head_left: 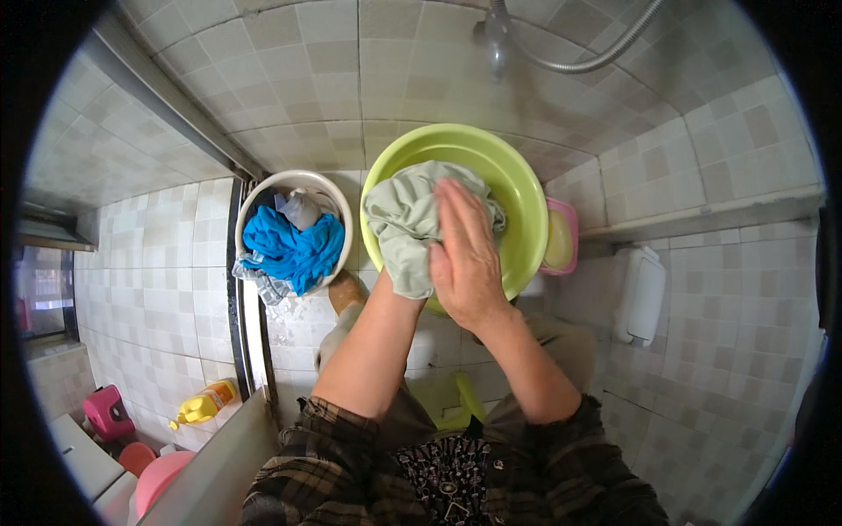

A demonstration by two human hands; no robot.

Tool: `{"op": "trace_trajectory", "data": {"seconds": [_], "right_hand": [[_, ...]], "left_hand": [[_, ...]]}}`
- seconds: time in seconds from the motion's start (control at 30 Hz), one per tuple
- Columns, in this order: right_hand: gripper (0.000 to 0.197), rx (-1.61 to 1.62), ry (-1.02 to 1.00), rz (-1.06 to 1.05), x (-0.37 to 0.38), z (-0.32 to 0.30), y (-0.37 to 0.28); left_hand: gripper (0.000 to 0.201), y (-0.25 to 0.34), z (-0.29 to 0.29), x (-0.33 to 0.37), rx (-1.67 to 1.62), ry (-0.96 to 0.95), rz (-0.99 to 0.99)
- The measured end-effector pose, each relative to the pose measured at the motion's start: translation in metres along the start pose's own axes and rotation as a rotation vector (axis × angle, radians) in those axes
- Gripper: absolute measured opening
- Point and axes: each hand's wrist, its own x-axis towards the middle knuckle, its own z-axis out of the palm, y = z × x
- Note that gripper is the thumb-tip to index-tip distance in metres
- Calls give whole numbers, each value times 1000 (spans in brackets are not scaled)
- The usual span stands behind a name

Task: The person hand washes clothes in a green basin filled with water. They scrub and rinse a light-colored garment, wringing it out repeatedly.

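A pale green cloth garment (399, 209) lies bunched over the near left part of a lime green basin (529, 197), partly overhanging its rim. From below, my left forearm (373, 351) runs up to the garment, whose folds cover the left hand and hide its fingers. My right hand (467, 267) rests on top of the garment with its fingers stretched out and close together. The palm faces down and left against the fabric, with the thumb a little apart.
Left of the basin stands a whitish tub (349, 215) heaped with blue cloth (294, 245) and other laundry. A pink dish (572, 230) with a yellowish bar (558, 238) sits at right. A metal shower hose (596, 63) hangs above. A yellow bottle (206, 403) lies beyond the door frame.
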Motion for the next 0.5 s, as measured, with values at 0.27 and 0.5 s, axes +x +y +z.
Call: {"op": "trace_trajectory", "data": {"seconds": [0.27, 0.5], "right_hand": [[42, -53, -481, 88, 62, 3, 39], [44, 379, -801, 434, 70, 5, 98]], "left_hand": [[25, -3, 25, 14, 5, 337, -26], [23, -16, 31, 11, 759, 342, -234]]}}
